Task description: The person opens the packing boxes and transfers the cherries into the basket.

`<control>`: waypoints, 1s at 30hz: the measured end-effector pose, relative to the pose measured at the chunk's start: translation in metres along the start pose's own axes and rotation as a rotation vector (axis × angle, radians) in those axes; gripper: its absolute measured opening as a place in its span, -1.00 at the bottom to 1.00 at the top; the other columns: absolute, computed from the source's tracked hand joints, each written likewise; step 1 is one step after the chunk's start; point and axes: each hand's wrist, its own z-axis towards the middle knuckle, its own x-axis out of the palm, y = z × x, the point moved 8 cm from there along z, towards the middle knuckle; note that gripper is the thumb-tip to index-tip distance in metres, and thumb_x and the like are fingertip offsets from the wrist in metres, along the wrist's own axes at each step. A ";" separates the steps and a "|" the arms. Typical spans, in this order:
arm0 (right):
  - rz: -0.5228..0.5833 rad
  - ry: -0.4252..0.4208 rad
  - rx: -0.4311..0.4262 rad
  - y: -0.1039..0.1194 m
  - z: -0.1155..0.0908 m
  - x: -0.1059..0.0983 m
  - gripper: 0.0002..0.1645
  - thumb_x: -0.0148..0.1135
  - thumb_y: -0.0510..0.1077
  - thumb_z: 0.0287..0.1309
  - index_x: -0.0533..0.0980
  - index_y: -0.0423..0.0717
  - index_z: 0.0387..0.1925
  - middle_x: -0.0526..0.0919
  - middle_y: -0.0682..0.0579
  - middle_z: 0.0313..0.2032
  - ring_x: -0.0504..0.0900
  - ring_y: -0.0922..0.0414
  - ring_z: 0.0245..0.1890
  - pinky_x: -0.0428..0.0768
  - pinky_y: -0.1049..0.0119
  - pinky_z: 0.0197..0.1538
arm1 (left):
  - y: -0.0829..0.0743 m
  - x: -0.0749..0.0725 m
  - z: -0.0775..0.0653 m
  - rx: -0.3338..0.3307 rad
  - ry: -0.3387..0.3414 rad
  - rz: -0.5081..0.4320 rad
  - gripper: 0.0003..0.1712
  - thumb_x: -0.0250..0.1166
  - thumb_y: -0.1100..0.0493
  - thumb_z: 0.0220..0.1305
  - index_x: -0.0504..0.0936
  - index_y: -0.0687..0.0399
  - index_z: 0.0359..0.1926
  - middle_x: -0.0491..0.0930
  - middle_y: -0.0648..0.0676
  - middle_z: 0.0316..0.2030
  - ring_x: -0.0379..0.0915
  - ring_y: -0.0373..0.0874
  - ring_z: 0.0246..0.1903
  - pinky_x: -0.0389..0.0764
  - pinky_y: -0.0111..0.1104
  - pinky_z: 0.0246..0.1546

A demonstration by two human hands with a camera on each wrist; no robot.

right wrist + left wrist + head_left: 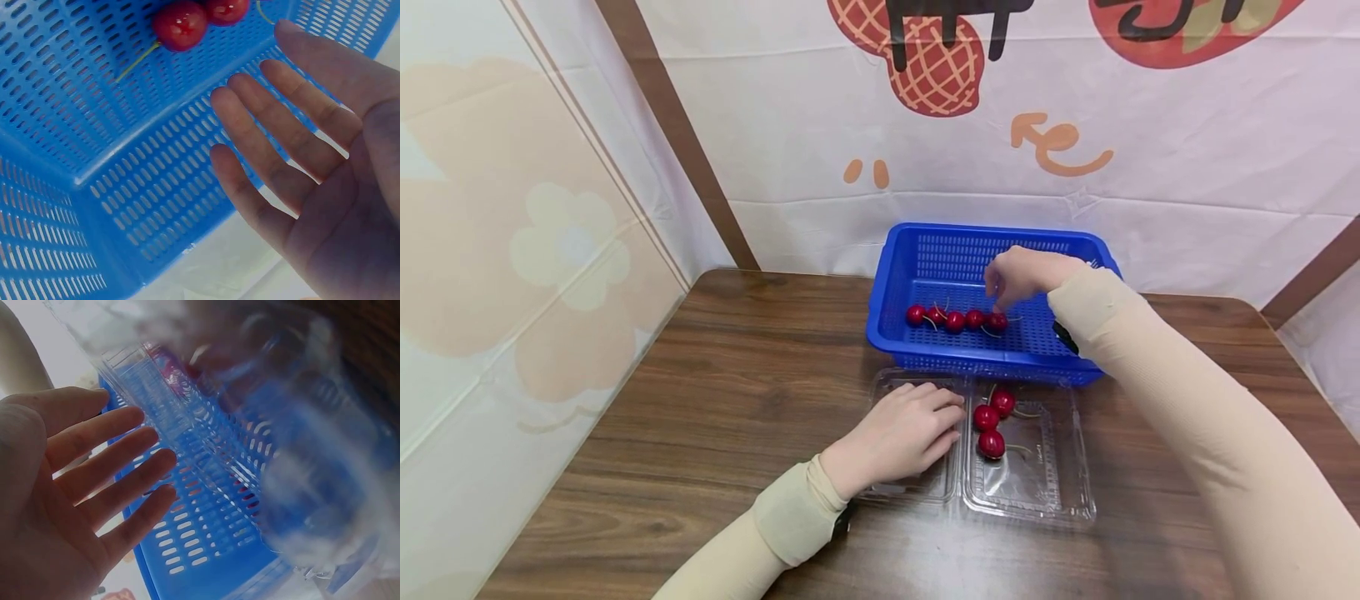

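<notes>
Over the blue plastic basket [981, 365], my right hand [1028, 273] reaches down with loosely bent fingers beside a row of several red cherries [955, 322]. The right wrist view shows that hand [306, 169] holding nothing, its fingertips apart from two cherries [180, 26]. My left hand [901, 435] lies over the left half of an unfolded clear plastic clamshell box [1028, 493]. In the left wrist view its fingers [112, 465] are spread and hold nothing. Three cherries with stems [991, 443] sit in the clamshell's right half.
The basket stands at the back of the brown wooden table [700, 400], directly behind the clamshell. A white printed cloth [790, 108] hangs behind the table, and another pale cloth [512, 275] hangs along the left side.
</notes>
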 end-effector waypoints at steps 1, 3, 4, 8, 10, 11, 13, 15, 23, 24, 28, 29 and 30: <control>-0.009 -0.006 -0.009 0.001 -0.001 -0.002 -0.66 0.34 -0.07 -0.05 0.59 -0.14 -0.20 0.66 -0.09 -0.19 0.58 0.05 -0.21 0.60 0.07 -0.11 | 0.000 0.000 0.000 0.000 0.000 0.000 -0.74 0.15 0.03 0.20 0.66 -0.03 -0.16 0.61 -0.05 -0.08 0.46 -0.18 -0.11 0.52 -0.31 -0.17; -0.014 -0.012 -0.014 0.002 -0.003 -0.005 -0.68 0.33 -0.06 -0.04 0.60 -0.12 -0.22 0.66 -0.08 -0.21 0.58 0.06 -0.23 0.60 0.07 -0.12 | 0.000 0.000 0.000 0.000 0.000 0.001 -0.74 0.15 0.03 0.20 0.66 -0.03 -0.16 0.61 -0.05 -0.08 0.46 -0.18 -0.11 0.52 -0.31 -0.16; -0.011 -0.014 -0.011 0.003 -0.004 -0.007 -0.68 0.32 -0.05 -0.03 0.60 -0.11 -0.22 0.66 -0.07 -0.22 0.58 0.06 -0.24 0.60 0.07 -0.12 | 0.000 -0.001 0.000 0.000 0.000 0.000 -0.74 0.15 0.03 0.20 0.66 -0.03 -0.16 0.61 -0.05 -0.08 0.46 -0.18 -0.11 0.52 -0.31 -0.16; 0.003 -0.036 -0.011 0.005 -0.009 -0.013 -0.72 0.31 -0.03 0.00 0.60 -0.09 -0.25 0.67 -0.05 -0.26 0.58 0.08 -0.28 0.60 0.07 -0.12 | -0.001 -0.001 0.000 0.005 -0.001 0.006 -0.73 0.14 0.02 0.21 0.66 -0.02 -0.15 0.61 -0.05 -0.09 0.47 -0.17 -0.12 0.53 -0.30 -0.17; -0.002 -0.055 -0.024 0.008 -0.013 -0.017 -0.74 0.30 -0.04 0.01 0.60 -0.09 -0.27 0.67 -0.04 -0.28 0.58 0.09 -0.30 0.61 0.08 -0.13 | -0.001 -0.002 0.000 0.010 -0.007 0.011 -0.72 0.14 0.02 0.21 0.66 -0.01 -0.15 0.61 -0.04 -0.09 0.47 -0.17 -0.12 0.53 -0.31 -0.16; -0.007 -0.065 -0.031 0.010 -0.014 -0.019 -0.75 0.30 -0.04 0.01 0.60 -0.08 -0.29 0.67 -0.04 -0.29 0.58 0.10 -0.31 0.61 0.08 -0.14 | -0.001 -0.002 0.000 0.012 -0.010 0.012 -0.72 0.14 0.02 0.21 0.66 -0.01 -0.15 0.61 -0.04 -0.09 0.47 -0.17 -0.12 0.53 -0.31 -0.16; -0.016 -0.081 -0.043 0.012 -0.018 -0.021 -0.78 0.30 -0.04 0.02 0.60 -0.08 -0.31 0.67 -0.03 -0.31 0.59 0.11 -0.33 0.62 0.10 -0.16 | -0.001 -0.002 0.000 0.015 -0.014 0.013 -0.72 0.15 0.02 0.21 0.66 -0.01 -0.16 0.61 -0.04 -0.10 0.47 -0.16 -0.12 0.53 -0.31 -0.15; -0.016 -0.093 -0.057 0.016 -0.023 -0.024 -0.78 0.29 -0.04 0.02 0.60 -0.09 -0.32 0.68 -0.03 -0.33 0.59 0.11 -0.35 0.62 0.10 -0.17 | -0.001 -0.002 0.000 0.016 -0.018 0.009 -0.73 0.16 0.02 0.20 0.66 -0.01 -0.17 0.61 -0.04 -0.10 0.47 -0.16 -0.13 0.53 -0.31 -0.15; -0.002 -0.169 -0.118 0.023 -0.039 -0.032 -0.83 0.28 -0.09 0.03 0.58 -0.11 -0.37 0.68 -0.01 -0.41 0.59 0.14 -0.43 0.63 0.12 -0.22 | -0.001 -0.001 0.000 0.014 -0.017 0.010 -0.73 0.15 0.01 0.20 0.66 -0.02 -0.16 0.61 -0.04 -0.10 0.47 -0.16 -0.13 0.53 -0.30 -0.15; -0.001 -0.178 -0.120 0.023 -0.041 -0.033 -0.84 0.28 -0.09 0.04 0.58 -0.11 -0.37 0.68 -0.01 -0.41 0.59 0.15 -0.43 0.63 0.13 -0.22 | -0.001 -0.001 0.000 0.014 -0.017 0.012 -0.73 0.15 0.01 0.20 0.66 -0.02 -0.16 0.61 -0.05 -0.10 0.47 -0.17 -0.13 0.53 -0.30 -0.15; -0.005 -0.207 -0.125 0.022 -0.048 -0.035 -0.84 0.27 -0.09 0.04 0.58 -0.09 -0.37 0.67 0.00 -0.42 0.59 0.16 -0.43 0.63 0.14 -0.22 | -0.001 -0.001 0.000 0.012 -0.017 0.011 -0.73 0.15 0.02 0.20 0.66 -0.02 -0.16 0.61 -0.05 -0.10 0.47 -0.17 -0.13 0.53 -0.30 -0.16; -0.007 -0.213 -0.127 0.023 -0.050 -0.036 -0.85 0.27 -0.08 0.04 0.58 -0.08 -0.37 0.67 0.00 -0.42 0.59 0.16 -0.43 0.63 0.14 -0.22 | -0.001 -0.001 0.000 0.011 -0.016 0.011 -0.73 0.15 0.02 0.20 0.66 -0.02 -0.17 0.61 -0.05 -0.10 0.47 -0.17 -0.13 0.53 -0.30 -0.16; -0.009 -0.217 -0.128 0.023 -0.051 -0.036 -0.85 0.26 -0.08 0.05 0.57 -0.08 -0.37 0.67 0.01 -0.42 0.59 0.16 -0.43 0.63 0.14 -0.23 | -0.001 0.000 0.000 0.009 -0.015 0.010 -0.74 0.15 0.02 0.20 0.66 -0.02 -0.17 0.61 -0.05 -0.11 0.47 -0.17 -0.13 0.53 -0.30 -0.16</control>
